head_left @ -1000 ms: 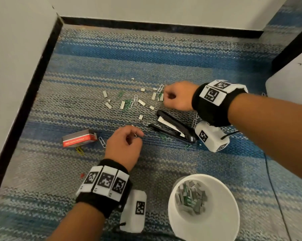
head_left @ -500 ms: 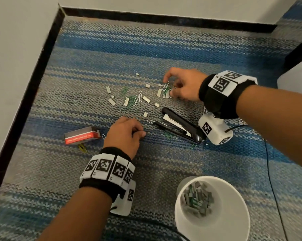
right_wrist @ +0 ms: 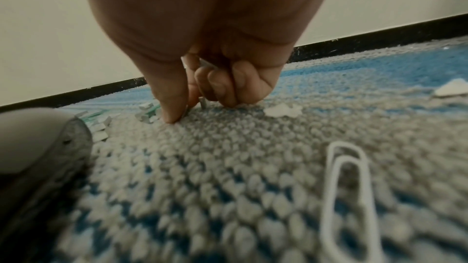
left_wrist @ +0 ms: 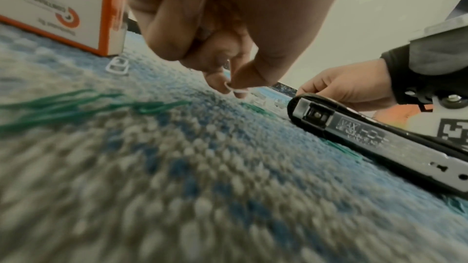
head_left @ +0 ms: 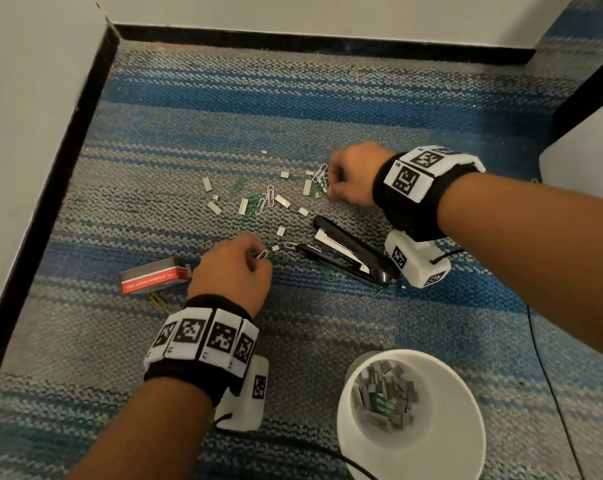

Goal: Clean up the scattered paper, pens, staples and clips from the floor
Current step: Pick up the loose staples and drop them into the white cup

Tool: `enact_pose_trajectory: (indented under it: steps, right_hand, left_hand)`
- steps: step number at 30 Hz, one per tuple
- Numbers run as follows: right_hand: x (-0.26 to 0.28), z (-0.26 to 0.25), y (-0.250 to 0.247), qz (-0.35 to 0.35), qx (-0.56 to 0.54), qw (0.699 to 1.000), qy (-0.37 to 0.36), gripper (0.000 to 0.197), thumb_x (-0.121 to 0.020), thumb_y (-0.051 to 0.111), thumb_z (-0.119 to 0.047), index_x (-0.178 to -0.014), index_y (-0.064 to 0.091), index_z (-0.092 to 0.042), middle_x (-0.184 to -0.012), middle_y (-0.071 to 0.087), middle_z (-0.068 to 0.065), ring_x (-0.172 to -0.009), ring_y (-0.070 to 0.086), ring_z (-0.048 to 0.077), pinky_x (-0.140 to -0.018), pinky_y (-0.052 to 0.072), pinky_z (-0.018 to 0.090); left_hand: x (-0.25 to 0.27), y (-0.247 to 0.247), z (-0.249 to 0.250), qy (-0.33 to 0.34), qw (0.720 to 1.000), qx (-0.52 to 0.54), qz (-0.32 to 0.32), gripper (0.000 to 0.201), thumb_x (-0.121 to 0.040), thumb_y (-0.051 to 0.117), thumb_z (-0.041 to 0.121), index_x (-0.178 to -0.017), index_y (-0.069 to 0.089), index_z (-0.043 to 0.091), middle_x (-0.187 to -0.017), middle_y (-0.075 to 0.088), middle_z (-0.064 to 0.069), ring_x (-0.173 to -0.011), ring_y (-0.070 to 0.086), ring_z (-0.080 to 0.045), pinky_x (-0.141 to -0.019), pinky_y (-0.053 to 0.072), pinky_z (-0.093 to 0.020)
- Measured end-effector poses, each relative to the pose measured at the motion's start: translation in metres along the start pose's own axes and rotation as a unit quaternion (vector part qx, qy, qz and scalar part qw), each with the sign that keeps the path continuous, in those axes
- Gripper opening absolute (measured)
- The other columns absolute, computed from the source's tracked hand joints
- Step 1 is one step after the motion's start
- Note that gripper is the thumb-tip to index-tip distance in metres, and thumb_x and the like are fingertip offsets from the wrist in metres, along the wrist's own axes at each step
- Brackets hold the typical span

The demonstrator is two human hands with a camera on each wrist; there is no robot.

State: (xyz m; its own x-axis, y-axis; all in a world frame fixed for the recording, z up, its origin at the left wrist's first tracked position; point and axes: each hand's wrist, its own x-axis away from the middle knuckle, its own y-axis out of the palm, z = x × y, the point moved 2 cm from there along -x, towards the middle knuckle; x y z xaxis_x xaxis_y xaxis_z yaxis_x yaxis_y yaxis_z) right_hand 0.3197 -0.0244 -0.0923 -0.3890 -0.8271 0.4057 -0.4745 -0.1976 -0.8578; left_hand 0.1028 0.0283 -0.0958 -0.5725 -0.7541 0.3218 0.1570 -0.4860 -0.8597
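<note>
Staple strips and green and white paper clips (head_left: 258, 202) lie scattered on the striped carpet. My left hand (head_left: 258, 256) pinches a white paper clip (left_wrist: 235, 90) between thumb and forefinger, just off the carpet, left of the open black stapler (head_left: 348, 254). Beyond the stapler, my right hand (head_left: 328, 183) is down on the carpet with its fingers curled. A silver staple strip (right_wrist: 207, 63) shows inside the curled fingers, and thumb and forefinger close on another small piece (right_wrist: 202, 103). A white clip (head_left: 320, 172) and a green one lie against its fingertips.
A white cup (head_left: 431, 455) with several staple strips inside stands near me at the right. A red and white clip box (head_left: 154, 277) lies left of my left hand, a yellow clip (head_left: 157, 301) beside it. Walls with black skirting close the left and far sides.
My right hand's fingers were spread over the staples and have now curled into a pinch. My left hand has moved slightly forward and now pinches the white clip.
</note>
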Motion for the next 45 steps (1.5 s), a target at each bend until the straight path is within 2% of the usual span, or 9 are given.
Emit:
enact_pose_trajectory:
  steps: [4, 10, 15, 22, 27, 32, 36, 39, 45]
  right_hand:
    - [0.007, 0.000, -0.002, -0.010, -0.021, 1.000, 0.005, 0.012, -0.087, 0.053, -0.030, -0.087, 0.053, -0.018, -0.083, 0.056, 0.002, -0.081, 0.051, 0.022, -0.070, 0.040, 0.028]
    - [0.006, 0.006, -0.004, -0.005, -0.077, 0.997, 0.024, 0.017, -0.086, 0.055, -0.024, -0.074, 0.043, -0.021, -0.068, 0.045, -0.005, -0.072, 0.045, 0.019, -0.053, 0.031, 0.026]
    - [0.005, 0.011, -0.002, 0.005, -0.063, 0.998, 0.013, 0.015, -0.087, 0.057, -0.024, -0.101, 0.056, -0.017, -0.085, 0.054, -0.003, -0.082, 0.050, 0.018, -0.071, 0.038, 0.025]
    - [0.006, 0.011, -0.001, 0.015, -0.085, 0.996, -0.009, 0.024, -0.093, 0.036, -0.013, -0.104, 0.057, -0.019, -0.093, 0.060, 0.000, -0.083, 0.054, 0.019, -0.073, 0.042, 0.027]
    - [0.013, 0.011, 0.003, -0.041, -0.013, 0.997, -0.070, 0.022, -0.089, 0.058, -0.035, -0.102, 0.053, -0.018, -0.079, 0.054, -0.003, -0.077, 0.051, 0.020, -0.070, 0.038, 0.027]
    - [0.013, 0.014, 0.002, -0.010, -0.060, 0.997, -0.052, 0.011, -0.087, 0.058, -0.028, -0.082, 0.051, -0.022, -0.068, 0.049, -0.011, -0.068, 0.048, 0.014, -0.068, 0.033, 0.024]
    - [0.011, 0.018, -0.001, 0.011, -0.080, 0.997, -0.021, 0.011, -0.085, 0.060, -0.024, -0.085, 0.049, -0.022, -0.069, 0.047, -0.010, -0.070, 0.046, 0.016, -0.068, 0.031, 0.024]
    - [0.009, 0.018, 0.000, -0.004, -0.011, 0.999, -0.035, 0.015, -0.085, 0.061, -0.028, -0.095, 0.054, -0.019, -0.079, 0.053, -0.003, -0.077, 0.048, 0.019, -0.069, 0.036, 0.026]
    - [0.012, 0.014, -0.005, -0.013, -0.022, 0.999, -0.023, 0.015, -0.084, 0.056, -0.027, -0.076, 0.045, -0.024, -0.070, 0.050, -0.002, -0.073, 0.049, 0.022, -0.066, 0.038, 0.028]
  left_hand:
    - [-0.008, -0.003, 0.008, 0.022, 0.999, -0.017, 0.031, 0.016, -0.085, 0.053, 0.036, -0.093, 0.063, 0.025, -0.094, 0.053, -0.002, -0.083, 0.056, -0.025, -0.079, 0.047, -0.035]
    - [-0.016, 0.002, 0.019, 0.075, 0.995, -0.060, -0.031, 0.023, -0.086, 0.058, 0.041, -0.106, 0.060, 0.030, -0.094, 0.048, 0.005, -0.092, 0.056, -0.020, -0.082, 0.051, -0.039]
    - [-0.022, -0.003, 0.020, 0.090, 0.996, -0.017, 0.011, 0.006, -0.086, 0.058, 0.032, -0.088, 0.061, 0.027, -0.086, 0.053, 0.007, -0.087, 0.055, -0.016, -0.074, 0.043, -0.028]
    - [-0.029, 0.009, 0.025, 0.157, 0.986, -0.047, -0.033, 0.039, -0.091, 0.051, 0.035, -0.131, 0.046, 0.036, -0.097, 0.052, 0.004, -0.093, 0.054, -0.018, -0.085, 0.050, -0.038]
    - [-0.038, 0.011, 0.034, 0.174, 0.982, -0.066, -0.045, 0.018, -0.090, 0.055, 0.029, -0.105, 0.064, 0.026, -0.103, 0.054, 0.000, -0.095, 0.057, -0.024, -0.083, 0.050, -0.041]
    - [-0.039, 0.003, 0.039, 0.165, 0.986, -0.005, -0.013, 0.007, -0.088, 0.054, 0.024, -0.091, 0.059, 0.020, -0.091, 0.055, 0.004, -0.080, 0.050, -0.011, -0.075, 0.041, -0.022]
    - [-0.046, 0.005, 0.031, -0.009, 0.954, 0.298, -0.027, 0.016, -0.079, 0.044, 0.016, -0.065, 0.045, 0.024, -0.070, 0.051, 0.001, -0.051, 0.038, -0.014, -0.049, 0.028, -0.026]
    - [-0.052, 0.004, 0.033, -0.058, 0.935, 0.346, -0.058, 0.009, -0.068, 0.041, 0.018, -0.060, 0.042, 0.023, -0.065, 0.043, -0.001, -0.048, 0.033, -0.017, -0.048, 0.024, -0.023]
    - [-0.056, 0.004, 0.048, 0.136, 0.990, 0.032, -0.023, 0.017, -0.082, 0.065, 0.033, -0.095, 0.058, 0.025, -0.057, 0.042, 0.009, -0.052, 0.041, -0.007, -0.056, 0.035, -0.023]
